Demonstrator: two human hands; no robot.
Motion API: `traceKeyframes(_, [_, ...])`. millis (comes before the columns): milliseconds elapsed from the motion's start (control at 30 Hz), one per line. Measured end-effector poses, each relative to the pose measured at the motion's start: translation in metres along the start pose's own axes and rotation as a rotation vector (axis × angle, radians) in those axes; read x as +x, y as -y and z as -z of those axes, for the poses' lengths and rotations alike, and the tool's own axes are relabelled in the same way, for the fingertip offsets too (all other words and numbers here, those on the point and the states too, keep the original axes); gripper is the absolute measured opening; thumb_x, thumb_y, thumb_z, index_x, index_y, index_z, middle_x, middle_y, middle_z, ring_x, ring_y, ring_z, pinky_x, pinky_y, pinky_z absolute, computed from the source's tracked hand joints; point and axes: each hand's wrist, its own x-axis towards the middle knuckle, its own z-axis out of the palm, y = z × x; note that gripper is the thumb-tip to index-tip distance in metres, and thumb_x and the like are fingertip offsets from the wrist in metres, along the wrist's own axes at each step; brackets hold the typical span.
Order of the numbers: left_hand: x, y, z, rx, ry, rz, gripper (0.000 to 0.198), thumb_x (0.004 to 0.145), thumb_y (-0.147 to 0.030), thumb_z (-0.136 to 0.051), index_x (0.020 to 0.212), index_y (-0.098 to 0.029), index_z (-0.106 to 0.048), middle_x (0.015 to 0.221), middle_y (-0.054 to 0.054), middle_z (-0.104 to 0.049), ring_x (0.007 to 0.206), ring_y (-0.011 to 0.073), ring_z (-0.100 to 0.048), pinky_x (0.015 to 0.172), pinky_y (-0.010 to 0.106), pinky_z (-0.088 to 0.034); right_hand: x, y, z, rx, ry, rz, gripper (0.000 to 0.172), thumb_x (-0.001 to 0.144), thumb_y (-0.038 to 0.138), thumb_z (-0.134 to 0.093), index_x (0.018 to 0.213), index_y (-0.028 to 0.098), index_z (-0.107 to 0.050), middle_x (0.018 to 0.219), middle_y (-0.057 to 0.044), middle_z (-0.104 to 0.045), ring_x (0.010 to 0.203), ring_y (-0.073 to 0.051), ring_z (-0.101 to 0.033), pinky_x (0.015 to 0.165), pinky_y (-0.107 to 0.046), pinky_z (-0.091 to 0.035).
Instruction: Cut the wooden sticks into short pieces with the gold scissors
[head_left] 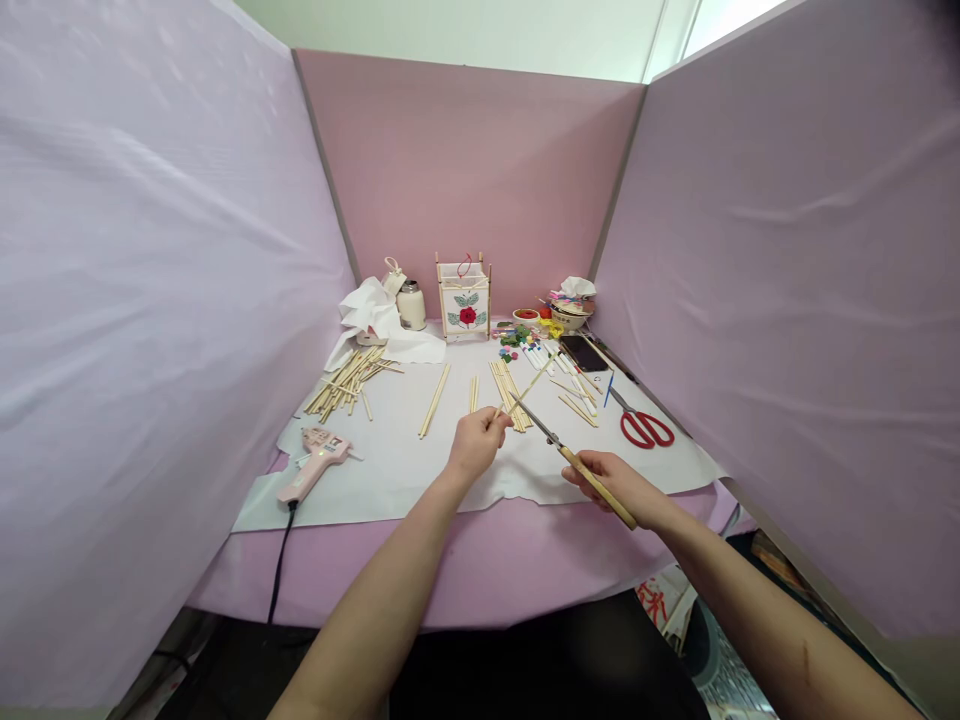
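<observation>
My left hand point(480, 443) is closed in a pinch on a thin bamboo stick point(538, 374), which slants up and to the right. In my right hand point(616, 485) is a cutting tool with a long wooden handle, which looks like shears point(592, 481). Its narrow metal blades point up and left and meet the stick just beyond my left fingertips. Behind both hands lies a row of bamboo sticks point(504, 385) on the white sheet. A separate pair of sticks point(435, 400) rests to the left.
A pink glue gun point(319, 465) and a pile of sticks point(349, 382) lie left. Red-handled scissors point(646, 428), a phone point(583, 352) and markers point(534, 357) lie right. At the back stand a lantern-like box with a rose point(465, 305), a jar point(411, 306) and a bowl point(568, 318).
</observation>
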Motion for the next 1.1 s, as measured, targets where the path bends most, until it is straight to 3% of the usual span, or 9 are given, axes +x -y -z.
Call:
traceKeyframes(133, [0.003,-0.001,0.017,-0.411,0.417,0.269,0.028,0.081,-0.044,-0.051,0.08,-0.016,-0.054,0.049,-0.009,-0.029,0.038,0.004,-0.013,0.042,0.022,-0.012,-0.008,-0.001,0.006,-0.012,0.064,0.057,0.042,0.076,0.057,-0.058,0.069,0.018,-0.044,0.058,0.005,-0.04,0.05,-0.008,-0.034,0.046,-0.021,-0.025])
traceKeyframes(200, [0.004,0.0,0.021,-0.45,0.507,0.31,0.029,0.08,-0.045,-0.052,0.081,-0.016,-0.054,0.049,-0.01,-0.026,0.038,0.0038,-0.01,0.041,0.022,-0.011,-0.01,-0.002,0.008,-0.026,0.07,0.071,0.041,0.077,0.056,-0.058,0.069,0.018,-0.044,0.058,0.004,-0.042,0.05,-0.008,-0.036,0.046,-0.021,-0.026])
traceKeyframes(267, [0.003,-0.001,0.019,-0.346,0.452,0.272,0.029,0.082,-0.045,-0.049,0.081,-0.016,-0.055,0.05,-0.009,-0.029,0.039,0.0046,-0.014,0.042,0.022,-0.014,-0.01,-0.003,0.008,-0.035,0.069,0.053,0.042,0.076,0.057,-0.057,0.068,0.018,-0.045,0.057,0.004,-0.044,0.049,-0.008,-0.037,0.045,-0.021,-0.028])
traceKeyframes(433, [-0.004,-0.002,-0.005,0.358,0.005,-0.067,0.027,0.086,-0.032,-0.044,0.065,-0.017,-0.054,0.058,0.0,-0.049,0.055,0.0117,-0.043,0.054,0.024,-0.026,-0.007,-0.004,-0.001,0.054,0.09,-0.094,0.047,0.076,0.064,-0.053,0.071,0.018,-0.046,0.055,0.004,-0.046,0.044,-0.008,-0.039,0.039,-0.021,-0.028])
traceKeyframes(533, [-0.01,-0.003,-0.017,0.612,-0.043,-0.187,0.027,0.089,-0.028,-0.04,0.068,-0.019,-0.055,0.064,0.004,-0.057,0.063,0.0153,-0.05,0.057,0.026,-0.027,-0.007,0.0,-0.006,0.114,0.087,-0.119,0.048,0.076,0.066,-0.051,0.077,0.018,-0.049,0.054,0.004,-0.045,0.042,-0.008,-0.039,0.037,-0.021,-0.027])
traceKeyframes(633, [-0.013,-0.004,-0.02,0.645,-0.066,-0.233,0.026,0.09,-0.026,-0.038,0.073,-0.019,-0.057,0.069,0.005,-0.06,0.067,0.0162,-0.054,0.06,0.027,-0.029,-0.008,0.006,-0.006,0.111,0.087,-0.117,0.049,0.077,0.066,-0.051,0.077,0.017,-0.049,0.055,0.003,-0.046,0.042,-0.008,-0.039,0.038,-0.021,-0.028])
traceKeyframes(833, [-0.009,-0.009,-0.01,0.176,0.029,-0.028,0.026,0.086,-0.031,-0.042,0.069,-0.018,-0.057,0.053,-0.002,-0.048,0.051,0.011,-0.042,0.053,0.024,-0.03,-0.009,0.01,0.002,-0.016,0.061,-0.054,0.047,0.076,0.063,-0.055,0.069,0.018,-0.046,0.058,0.001,-0.049,0.047,-0.009,-0.043,0.043,-0.022,-0.031])
traceKeyframes(967, [-0.004,-0.008,0.006,-0.326,0.384,0.24,0.026,0.082,-0.04,-0.049,0.074,-0.016,-0.054,0.047,-0.008,-0.032,0.038,0.0047,-0.018,0.041,0.021,-0.015,-0.012,0.007,0.011,-0.034,0.119,-0.009,0.043,0.077,0.06,-0.055,0.071,0.018,-0.045,0.058,0.003,-0.047,0.047,-0.009,-0.04,0.042,-0.022,-0.031])
traceKeyframes(1100, [-0.002,-0.004,0.019,-0.638,0.653,0.395,0.023,0.078,-0.038,-0.056,0.076,-0.015,-0.052,0.048,-0.01,-0.022,0.037,0.0026,-0.009,0.038,0.02,-0.006,-0.015,0.004,0.018,-0.008,0.181,0.102,0.041,0.08,0.056,-0.055,0.069,0.018,-0.043,0.058,0.004,-0.042,0.049,-0.007,-0.037,0.045,-0.021,-0.03])
